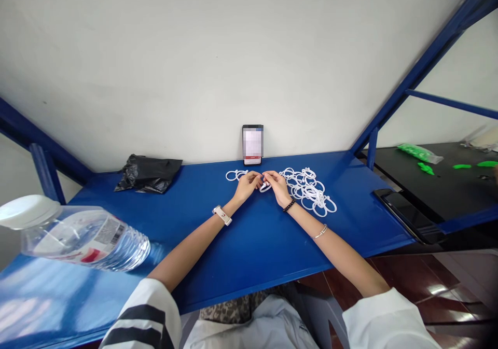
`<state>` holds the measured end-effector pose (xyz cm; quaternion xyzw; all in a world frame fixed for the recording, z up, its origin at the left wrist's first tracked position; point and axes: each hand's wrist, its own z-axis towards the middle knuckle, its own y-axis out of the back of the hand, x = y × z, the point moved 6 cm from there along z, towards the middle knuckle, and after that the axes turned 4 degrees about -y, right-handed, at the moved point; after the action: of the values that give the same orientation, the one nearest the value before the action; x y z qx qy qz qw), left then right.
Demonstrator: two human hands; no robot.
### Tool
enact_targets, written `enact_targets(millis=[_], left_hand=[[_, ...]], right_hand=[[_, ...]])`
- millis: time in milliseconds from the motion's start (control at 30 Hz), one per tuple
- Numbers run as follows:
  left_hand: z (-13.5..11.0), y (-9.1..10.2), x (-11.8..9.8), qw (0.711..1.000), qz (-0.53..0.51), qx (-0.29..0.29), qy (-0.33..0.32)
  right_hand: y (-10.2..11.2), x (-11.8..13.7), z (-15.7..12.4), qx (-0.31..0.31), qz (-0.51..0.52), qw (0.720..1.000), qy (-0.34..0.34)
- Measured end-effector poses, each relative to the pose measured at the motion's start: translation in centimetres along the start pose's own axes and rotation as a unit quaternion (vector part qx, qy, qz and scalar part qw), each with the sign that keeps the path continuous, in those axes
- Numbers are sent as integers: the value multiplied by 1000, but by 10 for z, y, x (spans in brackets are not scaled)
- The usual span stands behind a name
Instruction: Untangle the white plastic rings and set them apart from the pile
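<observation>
Both hands meet over the middle of the blue table, fingertips pinched around one white plastic ring (pixel 265 188). My left hand (pixel 248 184) is closed at the ring's left side. On the other side my right hand (pixel 277 185) grips it between thumb and fingers. The ring's upper part is hidden by the fingers. A loose pile of white rings (pixel 309 191) lies just right of my right hand, many overlapping. Beyond my left hand rest a few more white rings (pixel 232 175), partly covered by it.
A phone (pixel 252 145) leans upright against the wall behind the hands. Left on the blue table (pixel 249 245) are a black plastic bag (pixel 150 174) and a large water bottle (pixel 85 235). A dark phone (pixel 404 214) lies at the right edge, near blue metal frame bars (pixel 416 61).
</observation>
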<state>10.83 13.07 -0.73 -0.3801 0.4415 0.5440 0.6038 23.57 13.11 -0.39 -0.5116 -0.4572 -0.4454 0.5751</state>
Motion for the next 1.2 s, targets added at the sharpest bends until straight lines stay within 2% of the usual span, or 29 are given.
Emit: enact_targets(millis=[300,433,600,733,900,1100,1200], left_hand=[[-2,-3,-5,1000,24,15,-9],[-6,-8,-16,994,97,28,-44],[-12,-22,-23,974,170,104,-109],[-13,-25,-14,965,200,133,-108],[-9,-20,-8,966,215,99,-99],[-6,-3,-5,971,231,0,-64],[-5,1,-6,964,257,-20,-68]], right_hand=[[-2,0,0,9,-12,1000,5],[1,-1,1,-4,-4,1000,2],[5,-2,2,-25,28,999,-11],[5,-2,1,-25,25,999,-16],[5,-2,1,-25,14,999,-14],[6,-5,3,-25,-8,1000,-3],[4,-5,4,-13,-39,999,19]])
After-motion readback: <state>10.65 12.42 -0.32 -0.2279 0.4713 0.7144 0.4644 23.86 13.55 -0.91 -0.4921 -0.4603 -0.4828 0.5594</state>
